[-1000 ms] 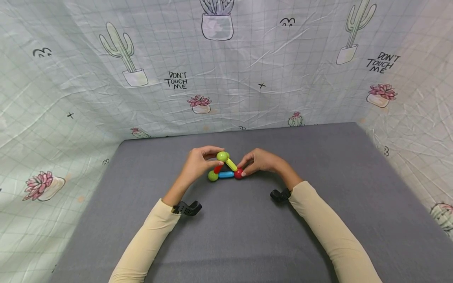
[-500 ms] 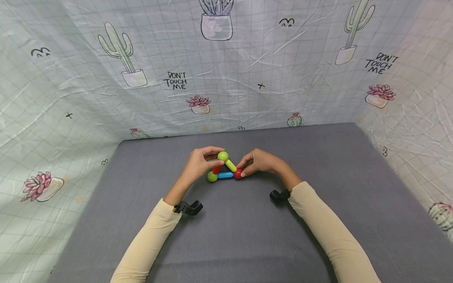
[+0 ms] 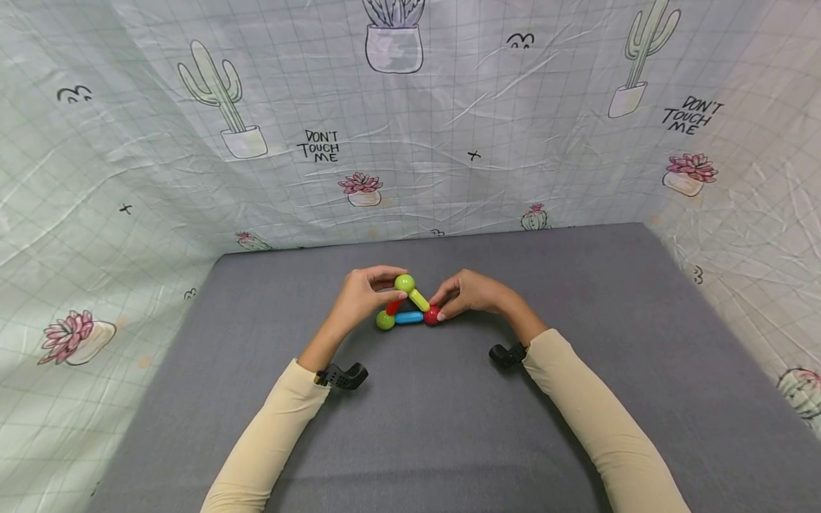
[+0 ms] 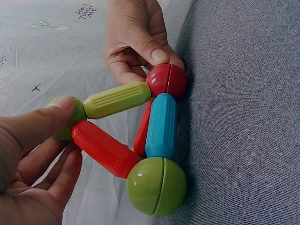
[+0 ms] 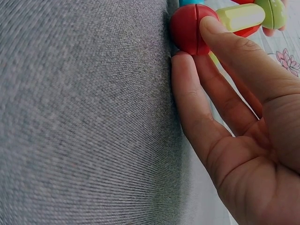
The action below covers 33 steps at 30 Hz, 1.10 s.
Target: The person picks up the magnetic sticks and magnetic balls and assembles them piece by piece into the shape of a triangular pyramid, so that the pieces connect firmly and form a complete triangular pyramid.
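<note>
A frame of magnetic rods and balls stands on the grey table, in the middle of the head view. My left hand [image 3: 362,292] pinches its raised green ball [image 3: 405,283] between thumb and fingers. With thumb and fingertips, my right hand [image 3: 477,292] holds the red ball [image 3: 432,315] low at the table. A yellow-green rod [image 4: 117,100] joins those two balls. A blue rod [image 4: 161,125] runs from the red ball to a lower green ball [image 4: 157,186], and a red rod [image 4: 104,148] rises from there. Behind the blue rod, another red rod [image 4: 142,129] is partly hidden.
The grey cloth-covered table [image 3: 410,427] spreads around the frame on every side. A pale curtain [image 3: 423,107] printed with cacti hangs behind and along both sides. Black wrist mounts [image 3: 346,376] sit on both forearms.
A second green ball seen just behind the raised one a second ago is now hidden in the head view, as the frame has tilted slightly. Both hands keep their hold.
</note>
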Tool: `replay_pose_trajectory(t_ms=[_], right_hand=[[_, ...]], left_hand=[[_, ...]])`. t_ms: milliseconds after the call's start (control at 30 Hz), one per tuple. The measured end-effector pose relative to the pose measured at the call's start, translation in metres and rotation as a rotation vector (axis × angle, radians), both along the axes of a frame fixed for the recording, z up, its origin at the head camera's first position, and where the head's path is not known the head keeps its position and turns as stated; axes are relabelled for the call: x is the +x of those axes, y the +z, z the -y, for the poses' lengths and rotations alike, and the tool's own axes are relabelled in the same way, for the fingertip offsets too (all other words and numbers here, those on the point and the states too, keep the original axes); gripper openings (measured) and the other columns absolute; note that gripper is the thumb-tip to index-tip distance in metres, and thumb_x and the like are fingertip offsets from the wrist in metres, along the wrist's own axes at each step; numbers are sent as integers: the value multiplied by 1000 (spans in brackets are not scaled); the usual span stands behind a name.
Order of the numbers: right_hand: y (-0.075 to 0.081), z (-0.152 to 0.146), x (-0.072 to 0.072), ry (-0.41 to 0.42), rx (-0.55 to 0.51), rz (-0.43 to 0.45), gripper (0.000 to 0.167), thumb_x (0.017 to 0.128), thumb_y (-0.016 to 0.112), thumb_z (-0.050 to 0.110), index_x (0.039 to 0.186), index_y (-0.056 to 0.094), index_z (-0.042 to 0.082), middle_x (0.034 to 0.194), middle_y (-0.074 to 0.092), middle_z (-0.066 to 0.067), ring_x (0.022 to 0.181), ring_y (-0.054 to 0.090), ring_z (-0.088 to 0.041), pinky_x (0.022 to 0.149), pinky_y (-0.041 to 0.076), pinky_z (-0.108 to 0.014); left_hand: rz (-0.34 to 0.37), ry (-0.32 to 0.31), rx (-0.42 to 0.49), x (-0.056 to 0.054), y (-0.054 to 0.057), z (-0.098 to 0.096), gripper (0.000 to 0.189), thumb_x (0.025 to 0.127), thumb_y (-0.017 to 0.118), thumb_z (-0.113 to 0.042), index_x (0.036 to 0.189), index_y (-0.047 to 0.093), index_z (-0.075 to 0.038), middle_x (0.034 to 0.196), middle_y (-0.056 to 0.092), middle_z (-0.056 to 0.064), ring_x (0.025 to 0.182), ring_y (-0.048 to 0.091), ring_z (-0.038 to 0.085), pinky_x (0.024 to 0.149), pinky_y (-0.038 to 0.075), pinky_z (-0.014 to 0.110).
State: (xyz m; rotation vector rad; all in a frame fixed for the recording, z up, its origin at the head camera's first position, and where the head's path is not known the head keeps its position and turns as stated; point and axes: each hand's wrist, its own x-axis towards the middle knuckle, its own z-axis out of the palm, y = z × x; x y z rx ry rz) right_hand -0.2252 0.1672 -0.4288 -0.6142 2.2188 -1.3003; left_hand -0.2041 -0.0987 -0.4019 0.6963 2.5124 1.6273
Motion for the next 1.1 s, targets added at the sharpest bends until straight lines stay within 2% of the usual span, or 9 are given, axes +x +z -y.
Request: replay_pose_trajectory(t_ms=[133,233,367,500,633,667,800,933,1100], right_hand=[[1,0,0,-5,-1,9,31,82,85,4,113,78,3,110,76,-9,95,70,-13,76,57,-26],[3,0,0,-14,0,20,31,82,84,4,113,78,4,111,76,-9,95,71,-14,77,57,-27],[3,0,0,-20,6,25,31,82,84,4,113,78,4,112,76,-9,95,70,-14,77,57,-27],[2,0,0,-21,18,9,31,82,84,4,113,78,4,113,75,-9,95,69,-14,75,56,-26],[2,-2,0,-25,14,1,30,82,84,4,112,78,4,113,75,-9,96,70,-15,76,57,-26],[1,-3,1,-24,13,-3,31,82,84,4,112,78,4,113,75,-9,97,70,-16,77,57,-27],[1,-6,4,-22,0,-17,31,82,84,4,112,78,3,113,75,-11,100,70,-18,78,57,-27],[1,-10,8,-26,-2,-31,31,82,85,3,111,78,3,113,75,-11,100,70,-18,78,57,-26],[3,-17,14,-49,3,-38,30,82,83,1,112,77,2,112,75,-11,98,70,-19,77,57,-27]], left_hand=[[-13,1,-1,0,-1,1,36,85,83,-9,120,74,-7,118,74,8,108,71,23,91,58,30],[-16,-12,-1,-1,0,1,38,85,82,-7,123,73,-5,120,74,8,109,71,22,95,56,38],[-20,-44,-1,0,0,3,47,86,81,-4,130,67,0,128,69,13,116,67,28,102,51,50],[-20,-57,9,4,2,7,51,87,80,-2,135,63,2,134,65,18,122,63,35,105,48,54],[-6,-33,-9,6,1,13,44,88,79,-2,130,67,0,131,67,19,121,63,39,103,51,50],[-7,-26,-21,4,-3,15,43,87,80,-4,129,68,-2,129,67,18,120,64,39,101,53,47],[20,2,-94,6,-5,19,42,86,81,-4,126,69,0,126,68,22,114,67,38,92,58,39],[34,-7,-121,7,-9,22,41,86,81,-3,125,69,3,124,69,23,111,69,35,89,59,33],[40,-35,-105,8,-14,25,40,87,79,-3,125,68,5,125,68,23,111,69,35,89,58,30]])
